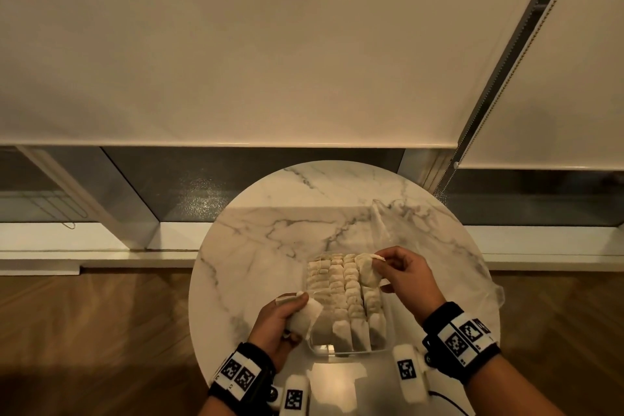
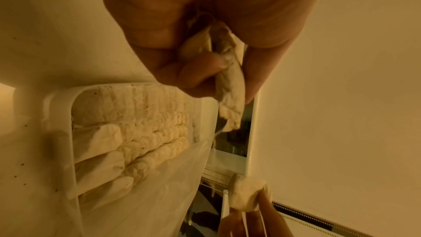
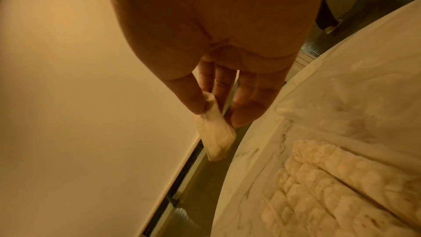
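Marble round table (image 1: 270, 240) below a drawn blind (image 1: 236, 44) bears a clear tub (image 1: 388, 346) of packed tea bags (image 1: 341, 284). The left hand (image 1: 273, 324) clutches a crumpled tea bag (image 1: 305, 317), which is half hidden by its fingers. The right hand (image 1: 410, 275) pinches another bag (image 1: 366, 268) over the tub's far corner. Filmy plastic wrap (image 1: 381, 226) lies beside the tub, hard to make out.

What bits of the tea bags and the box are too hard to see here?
Head view: the floor of the container, covered by the packed tea bags.
Left wrist view: whether the left hand grips one bag or more; its curled fingers cover most of the bundle.
Right wrist view: the packed tea bags run off the frame edge, blurred; the right hand hides the top of its pinched tea bag.
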{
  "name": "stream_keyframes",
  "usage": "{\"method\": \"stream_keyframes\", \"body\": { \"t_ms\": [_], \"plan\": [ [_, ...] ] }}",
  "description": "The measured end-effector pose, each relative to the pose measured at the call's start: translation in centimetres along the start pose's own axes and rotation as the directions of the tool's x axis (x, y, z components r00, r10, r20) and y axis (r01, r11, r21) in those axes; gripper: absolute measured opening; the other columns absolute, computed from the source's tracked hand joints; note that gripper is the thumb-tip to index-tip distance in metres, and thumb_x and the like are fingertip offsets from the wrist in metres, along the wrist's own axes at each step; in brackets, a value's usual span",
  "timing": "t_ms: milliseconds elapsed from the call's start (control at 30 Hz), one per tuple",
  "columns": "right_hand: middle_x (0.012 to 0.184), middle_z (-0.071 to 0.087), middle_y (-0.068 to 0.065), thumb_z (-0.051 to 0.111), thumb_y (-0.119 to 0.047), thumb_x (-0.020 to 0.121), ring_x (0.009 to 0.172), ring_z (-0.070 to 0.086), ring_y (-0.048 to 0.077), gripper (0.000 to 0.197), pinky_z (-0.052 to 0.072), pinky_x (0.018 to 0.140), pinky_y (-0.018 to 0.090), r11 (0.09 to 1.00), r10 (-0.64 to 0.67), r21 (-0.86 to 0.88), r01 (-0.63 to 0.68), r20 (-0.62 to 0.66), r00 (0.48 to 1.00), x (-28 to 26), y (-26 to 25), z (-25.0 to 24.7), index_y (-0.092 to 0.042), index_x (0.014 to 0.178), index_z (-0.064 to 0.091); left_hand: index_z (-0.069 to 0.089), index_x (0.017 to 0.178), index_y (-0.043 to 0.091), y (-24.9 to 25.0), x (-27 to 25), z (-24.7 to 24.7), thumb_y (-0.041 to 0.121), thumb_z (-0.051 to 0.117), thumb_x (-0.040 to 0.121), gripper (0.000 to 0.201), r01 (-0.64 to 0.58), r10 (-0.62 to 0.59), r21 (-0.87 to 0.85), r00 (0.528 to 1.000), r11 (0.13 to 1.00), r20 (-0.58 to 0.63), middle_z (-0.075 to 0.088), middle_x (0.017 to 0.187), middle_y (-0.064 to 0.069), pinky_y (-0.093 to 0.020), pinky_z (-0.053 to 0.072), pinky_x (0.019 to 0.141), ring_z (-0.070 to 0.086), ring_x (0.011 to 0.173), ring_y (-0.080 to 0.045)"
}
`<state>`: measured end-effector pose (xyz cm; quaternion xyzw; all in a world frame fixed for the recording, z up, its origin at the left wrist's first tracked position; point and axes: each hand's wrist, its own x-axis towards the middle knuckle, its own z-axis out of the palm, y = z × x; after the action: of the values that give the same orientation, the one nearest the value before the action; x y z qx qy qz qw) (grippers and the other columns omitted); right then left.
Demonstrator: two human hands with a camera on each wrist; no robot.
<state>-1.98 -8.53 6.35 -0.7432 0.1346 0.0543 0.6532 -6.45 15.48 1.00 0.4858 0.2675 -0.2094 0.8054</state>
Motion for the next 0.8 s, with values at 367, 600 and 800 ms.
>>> {"method": "stream_keyframes", "body": {
  "t_ms": [367,600,800],
  "plan": [
    [0.089,0.07,0.006,0.066,-0.001,0.085,0.072,0.067,0.018,0.021,0.056,0.054,0.024,0.837,0.193,-0.542,-0.079,0.156,0.969,1.8,6.3,-1.4,-0.019,0.093,0.07,0.062,0.078,0.016,0.7,0.6,-1.1,0.018,0.068,0.083,0.009,0.034,-0.039,-0.07,0.997,0.997,-0.065,0.062,0.071,-0.005,-0.02,0.032,0.039,0.053,0.055,-0.014],
    [0.098,0.066,-0.007,0.064,-0.005,0.087,0.09,0.061,0.007,0.027,0.043,0.076,0.009,0.558,0.286,-0.819,0.133,0.34,0.896,1.2,8.4,-1.0,-0.029,0.099,0.072,0.062,0.08,0.017,0.6,0.8,-0.7,0.019,0.068,0.084,0.008,0.051,-0.057,-0.066,0.994,0.997,-0.096,0.062,0.071,-0.004,-0.019,0.03,0.039,0.053,0.054,-0.013],
    [0.113,0.066,-0.003,0.058,-0.007,0.089,0.093,0.059,0.008,0.032,0.039,0.078,0.01,0.459,0.304,-0.855,0.24,0.406,0.862,1.3,8.7,-0.7,-0.032,0.105,0.07,0.063,0.08,0.017,0.3,1.0,-0.6,0.02,0.068,0.084,0.007,0.061,-0.067,-0.065,0.994,0.996,-0.092,0.062,0.073,-0.006,-0.019,0.031,0.039,0.052,0.056,-0.014]
  ]
}}
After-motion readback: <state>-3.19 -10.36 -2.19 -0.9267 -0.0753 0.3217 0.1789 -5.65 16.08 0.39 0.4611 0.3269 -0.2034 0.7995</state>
